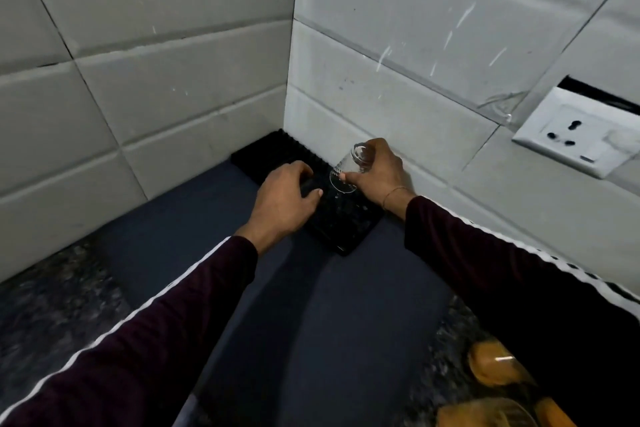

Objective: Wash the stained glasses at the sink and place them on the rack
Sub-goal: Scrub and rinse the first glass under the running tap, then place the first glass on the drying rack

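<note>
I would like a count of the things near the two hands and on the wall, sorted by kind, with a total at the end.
Clear glass, held mouth-down and tilted in the right hand: 1
Black rack, under the left hand: 1
White wall socket: 1
Amber stained glasses at the bottom right: at least 2, blurred and cut by the frame edge
Total: at least 5

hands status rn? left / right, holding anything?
Left hand: fingers curled, resting on the black rack, not clearly gripping anything.
Right hand: holding the clear glass, mouth tilted down over the rack.
</note>
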